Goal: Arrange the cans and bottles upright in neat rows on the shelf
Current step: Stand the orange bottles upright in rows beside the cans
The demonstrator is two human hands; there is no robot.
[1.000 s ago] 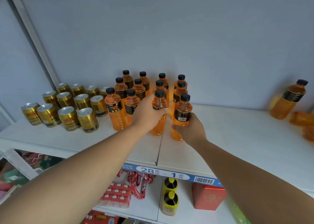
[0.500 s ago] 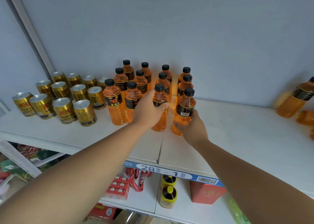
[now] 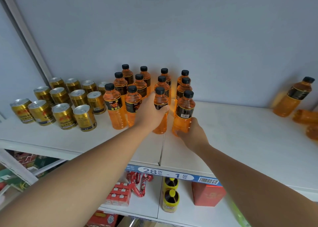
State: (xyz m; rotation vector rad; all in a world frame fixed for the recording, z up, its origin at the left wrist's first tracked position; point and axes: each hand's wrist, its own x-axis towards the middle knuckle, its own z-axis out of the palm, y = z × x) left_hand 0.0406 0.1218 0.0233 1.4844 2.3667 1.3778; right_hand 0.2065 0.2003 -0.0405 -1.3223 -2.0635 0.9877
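- The left hand (image 3: 149,113) is wrapped round the upper body of the third front bottle (image 3: 160,99), which stands upright on the shelf (image 3: 240,140)
- The right hand (image 3: 192,132) curls round the foot of the fourth front bottle (image 3: 185,109), also upright, just right of the shelf seam
- To do this well, I'd say: slide both bottles along the shelf rather than lift them, bring them level with the two front bottles to their left, and even out the gaps between columns; the high left grip could tip its bottle, so push gently
- cans (image 3: 63,115): twelve, in three rows of four, all upright, at the far left
- block bottles (image 3: 111,106): twelve upright, in four columns of three, counting the two in hand
- Far right, well apart: one leaning bottle (image 3: 292,96) rests against the wall, and two flat bottles (image 3: 304,115) seem to lie beside it, blurred; these three likely still need standing up
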